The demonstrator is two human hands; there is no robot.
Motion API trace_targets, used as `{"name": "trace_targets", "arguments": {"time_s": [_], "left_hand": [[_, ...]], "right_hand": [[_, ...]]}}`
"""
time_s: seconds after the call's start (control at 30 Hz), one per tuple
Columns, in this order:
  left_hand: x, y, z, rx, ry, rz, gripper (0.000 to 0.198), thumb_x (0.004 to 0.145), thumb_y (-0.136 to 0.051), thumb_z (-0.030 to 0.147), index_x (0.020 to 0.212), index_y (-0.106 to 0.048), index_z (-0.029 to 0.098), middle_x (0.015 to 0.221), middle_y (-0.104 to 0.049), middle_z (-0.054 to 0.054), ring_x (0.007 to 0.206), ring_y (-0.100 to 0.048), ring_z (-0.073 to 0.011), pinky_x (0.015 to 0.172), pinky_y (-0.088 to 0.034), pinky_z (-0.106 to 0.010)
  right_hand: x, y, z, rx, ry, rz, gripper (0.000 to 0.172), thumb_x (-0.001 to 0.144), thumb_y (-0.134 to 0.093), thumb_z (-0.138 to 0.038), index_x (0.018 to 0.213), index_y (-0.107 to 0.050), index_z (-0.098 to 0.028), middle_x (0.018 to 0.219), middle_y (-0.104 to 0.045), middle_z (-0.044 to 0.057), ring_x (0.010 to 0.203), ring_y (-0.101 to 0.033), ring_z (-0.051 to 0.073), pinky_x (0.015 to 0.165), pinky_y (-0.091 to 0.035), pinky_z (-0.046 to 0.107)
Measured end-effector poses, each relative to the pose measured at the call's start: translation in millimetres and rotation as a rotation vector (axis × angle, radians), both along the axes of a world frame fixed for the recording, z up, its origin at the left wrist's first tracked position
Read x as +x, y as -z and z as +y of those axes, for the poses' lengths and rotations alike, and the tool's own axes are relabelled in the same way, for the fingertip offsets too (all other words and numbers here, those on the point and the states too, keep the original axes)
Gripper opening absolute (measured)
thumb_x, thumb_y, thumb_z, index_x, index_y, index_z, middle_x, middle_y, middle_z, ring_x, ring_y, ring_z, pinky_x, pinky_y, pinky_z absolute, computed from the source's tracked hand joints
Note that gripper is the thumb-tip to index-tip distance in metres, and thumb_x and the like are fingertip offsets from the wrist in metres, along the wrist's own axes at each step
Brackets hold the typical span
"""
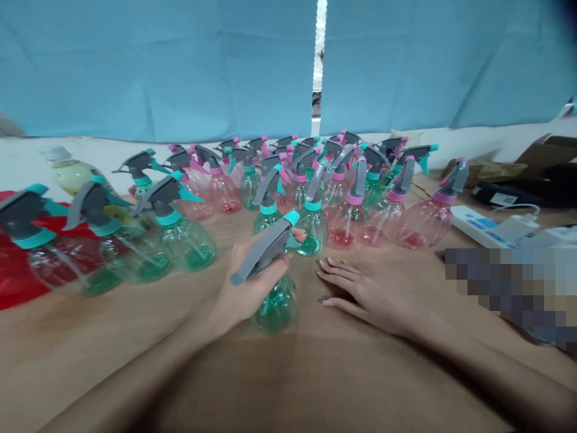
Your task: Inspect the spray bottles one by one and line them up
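Observation:
My left hand (252, 276) is wrapped round the neck of a green spray bottle (276, 307) with a grey and turquoise trigger head, which covers part of my fingers. Its base is at or close to the tabletop; I cannot tell whether it touches. My right hand (356, 288) lies palm down on the table, fingers stretched out and holding nothing. Just beyond my hands stand a clear green spray bottle (313, 225) and a pink spray bottle (345, 225), each with some liquid at the bottom.
Several green spray bottles (187, 240) stand at the left, by a red plastic bag (13, 264) and a juice bottle (74, 171). More pink and green ones crowd the back. At the right are a white power strip (478, 225) with plugs and a pixelated patch.

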State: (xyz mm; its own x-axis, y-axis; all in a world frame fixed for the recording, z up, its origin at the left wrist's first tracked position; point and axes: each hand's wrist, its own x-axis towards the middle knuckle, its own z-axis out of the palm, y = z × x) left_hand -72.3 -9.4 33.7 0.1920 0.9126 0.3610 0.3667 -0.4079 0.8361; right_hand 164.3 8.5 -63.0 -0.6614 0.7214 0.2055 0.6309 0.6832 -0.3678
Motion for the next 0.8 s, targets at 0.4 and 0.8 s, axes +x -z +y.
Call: {"name": "trace_targets", "arguments": {"time_s": [0.4,0.8], "left_hand": [[1.2,-1.0,-0.9,0.002,-0.002,0.001,0.023,0.078,-0.053,0.022,0.095,-0.068,0.027,0.078,-0.067,0.000,0.069,-0.059,-0.0192,0.074,-0.051,-0.034],[1.0,-1.0,-1.2,0.002,0.007,0.021,0.025,0.079,-0.053,0.024,0.099,-0.067,0.026,0.080,-0.067,0.000,0.058,-0.055,-0.0157,0.070,-0.051,-0.033]], "right_hand": [[0.4,-0.8,-0.1,0.013,0.002,-0.054,0.062,0.093,-0.040,-0.056,0.143,-0.039,-0.019,0.148,-0.041,0.008,0.139,-0.033,0.026,0.114,-0.030,0.047],[0.1,-0.7,-0.1,0.006,-0.002,-0.044,0.062,0.093,-0.041,-0.055,0.143,-0.040,-0.019,0.147,-0.043,0.009,0.139,-0.032,0.026,0.114,-0.029,0.047]]}}
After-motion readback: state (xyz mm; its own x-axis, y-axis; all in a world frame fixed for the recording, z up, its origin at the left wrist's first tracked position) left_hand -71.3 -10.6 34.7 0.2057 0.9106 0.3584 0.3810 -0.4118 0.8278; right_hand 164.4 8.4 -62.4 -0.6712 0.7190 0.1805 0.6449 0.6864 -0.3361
